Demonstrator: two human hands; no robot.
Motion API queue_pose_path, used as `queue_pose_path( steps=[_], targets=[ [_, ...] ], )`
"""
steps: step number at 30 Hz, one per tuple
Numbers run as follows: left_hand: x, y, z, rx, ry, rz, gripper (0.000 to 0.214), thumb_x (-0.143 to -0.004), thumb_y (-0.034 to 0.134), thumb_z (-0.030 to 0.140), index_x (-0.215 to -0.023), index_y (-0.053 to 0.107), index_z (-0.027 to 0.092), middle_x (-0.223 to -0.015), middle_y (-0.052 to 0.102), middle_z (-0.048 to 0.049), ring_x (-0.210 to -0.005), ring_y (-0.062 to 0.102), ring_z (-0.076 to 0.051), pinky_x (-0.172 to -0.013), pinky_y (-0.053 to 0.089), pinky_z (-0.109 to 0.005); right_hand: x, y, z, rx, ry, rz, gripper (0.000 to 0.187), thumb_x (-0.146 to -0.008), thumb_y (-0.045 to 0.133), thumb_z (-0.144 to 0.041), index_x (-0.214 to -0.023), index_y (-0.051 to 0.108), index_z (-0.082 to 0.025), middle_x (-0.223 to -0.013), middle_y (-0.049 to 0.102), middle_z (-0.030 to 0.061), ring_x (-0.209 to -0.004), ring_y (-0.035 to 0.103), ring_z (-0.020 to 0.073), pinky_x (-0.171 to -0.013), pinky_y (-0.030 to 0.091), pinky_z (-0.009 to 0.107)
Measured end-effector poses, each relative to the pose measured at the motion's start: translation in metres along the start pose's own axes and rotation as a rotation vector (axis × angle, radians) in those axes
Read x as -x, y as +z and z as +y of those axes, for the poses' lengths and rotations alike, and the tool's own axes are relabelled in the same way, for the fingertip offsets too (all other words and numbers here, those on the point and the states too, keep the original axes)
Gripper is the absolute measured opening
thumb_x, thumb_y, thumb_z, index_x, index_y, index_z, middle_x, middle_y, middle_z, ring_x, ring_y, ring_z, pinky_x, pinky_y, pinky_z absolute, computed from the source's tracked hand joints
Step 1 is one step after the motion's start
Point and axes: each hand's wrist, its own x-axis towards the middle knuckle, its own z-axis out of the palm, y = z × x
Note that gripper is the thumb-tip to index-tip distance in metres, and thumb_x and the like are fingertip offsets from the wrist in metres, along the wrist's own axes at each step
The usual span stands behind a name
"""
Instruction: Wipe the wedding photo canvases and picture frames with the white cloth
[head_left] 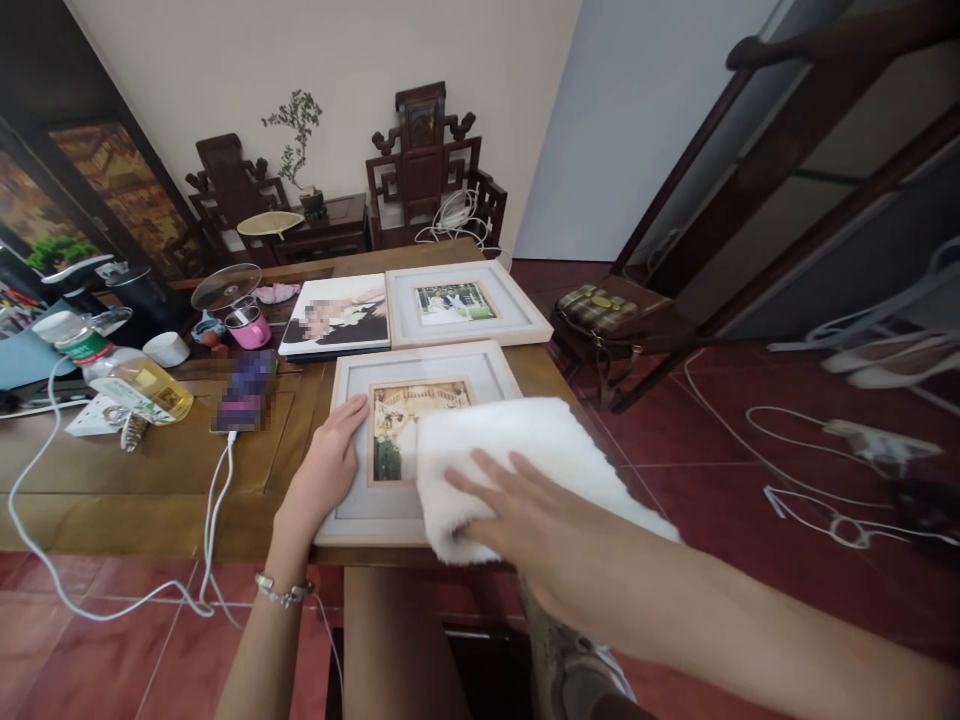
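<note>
A light wooden picture frame [427, 530] with a wide pale mat and a small photo lies flat near the table's front edge. My left hand [330, 455] grips its left side, fingers resting along the edge. A fluffy white towel [540, 430] covers the right part of the frame and hangs past its right side. My right hand [517, 500] is on the towel, holding it against the frame with its fingers over the cloth. Just behind lie a second wooden frame [525, 315] and a photo album [337, 338] with a couple on its cover.
On the table's left are a phone [244, 395] on a white cable, a tilted bottle of yellow liquid [150, 385], a pink mug [249, 328] and a white cup [166, 348]. At right, a checked bag [607, 308] sits on a dark chair; cables cross the red floor.
</note>
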Motion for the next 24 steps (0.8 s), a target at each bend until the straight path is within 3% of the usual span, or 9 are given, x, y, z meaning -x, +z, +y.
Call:
queue_pose_path(
  steps=[3,7,13,17,20,24],
  targets=[
    [0.000,0.000,0.001,-0.003,-0.009,-0.005,0.054,-0.080,0.034,0.000,-0.128,0.056,0.012,-0.139,0.051,-0.0115,-0.131,0.045,-0.021,-0.114,0.034,-0.042,0.009,0.002,-0.013,-0.078,-0.062,0.005,0.054,-0.068,0.047,0.003,-0.112,0.065,-0.023,-0.145,0.042,0.0111,-0.136,0.031,0.0351,-0.104,0.034,0.059],
    [0.000,0.001,0.000,0.006,0.001,-0.004,0.055,-0.080,0.034,-0.001,-0.129,0.055,0.014,-0.140,0.051,-0.0105,-0.132,0.044,-0.021,-0.114,0.033,-0.043,-0.009,0.012,-0.008,-0.054,-0.010,0.025,0.057,-0.067,0.047,0.004,-0.116,0.065,-0.021,-0.145,0.042,0.0142,-0.136,0.029,0.0400,-0.103,0.029,0.065],
    [0.001,0.000,0.001,-0.002,-0.002,-0.020,0.056,-0.080,0.033,-0.002,-0.130,0.054,0.012,-0.141,0.049,-0.0115,-0.133,0.043,-0.021,-0.114,0.032,-0.042,-0.066,0.011,0.062,0.278,0.180,0.201,0.058,-0.073,0.046,0.006,-0.127,0.057,-0.012,-0.147,0.036,0.0190,-0.137,0.020,0.0439,-0.106,0.021,0.065],
    [0.001,0.000,0.001,-0.005,0.007,-0.019,0.055,-0.081,0.032,-0.002,-0.130,0.054,0.011,-0.141,0.049,-0.0126,-0.133,0.043,-0.022,-0.114,0.032,-0.043,-0.095,0.002,0.103,0.367,0.241,0.252,0.060,-0.074,0.048,0.005,-0.131,0.054,-0.013,-0.149,0.034,0.0162,-0.137,0.023,0.0429,-0.105,0.027,0.062],
    [0.001,0.001,-0.001,-0.001,0.020,-0.008,0.055,-0.081,0.032,-0.002,-0.130,0.053,0.011,-0.140,0.050,-0.0127,-0.132,0.044,-0.022,-0.114,0.034,-0.044,-0.095,0.002,0.096,0.361,0.208,0.201,0.056,-0.075,0.049,0.003,-0.127,0.057,-0.013,-0.149,0.035,0.0165,-0.136,0.025,0.0442,-0.104,0.028,0.061],
    [0.001,0.003,-0.002,-0.013,0.022,-0.003,0.054,-0.081,0.032,-0.001,-0.130,0.053,0.009,-0.140,0.050,-0.0144,-0.132,0.044,-0.022,-0.114,0.033,-0.043,-0.061,0.010,0.048,0.285,0.152,0.115,0.048,-0.075,0.050,0.002,-0.119,0.064,-0.013,-0.145,0.040,0.0180,-0.135,0.025,0.0463,-0.106,0.025,0.062]
  ],
)
